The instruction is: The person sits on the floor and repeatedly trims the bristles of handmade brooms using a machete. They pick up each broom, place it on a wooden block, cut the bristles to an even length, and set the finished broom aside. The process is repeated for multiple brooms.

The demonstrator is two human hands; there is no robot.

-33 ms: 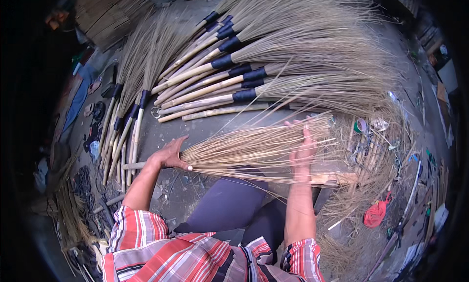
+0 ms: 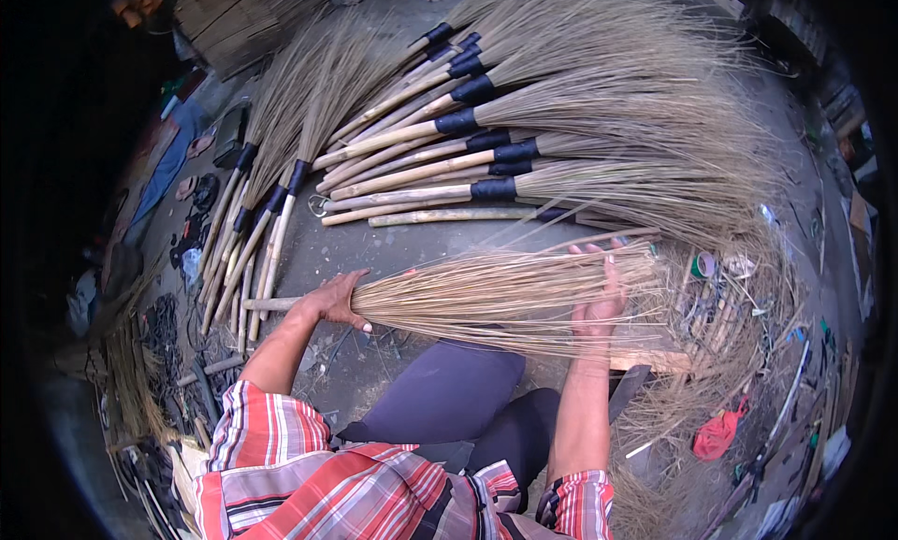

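A stick broom (image 2: 486, 295) lies crosswise in front of me, its pale bristles fanned to the right and its handle (image 2: 271, 304) pointing left. My left hand (image 2: 334, 300) is closed round the neck where the bristles begin. Near the bristle tips, my right hand (image 2: 601, 292) is under the bundle with its fingers stretched apart. Bristles cover part of its palm and fingers. A few stray stalks stick out above the bundle.
Beyond lie several brooms with dark-bound necks (image 2: 456, 121), and another group (image 2: 297, 175) lies at the left. A wooden block (image 2: 655, 360) and a dark blade (image 2: 629, 390) sit by my right forearm. Tape (image 2: 702, 265), a red bag (image 2: 718, 434) and loose straw lie at right.
The view has shifted slightly. Long stalks that stuck up and hung below the bundle now lie closer to it. My left hand keeps its hold on the neck; my right stays at the tips.
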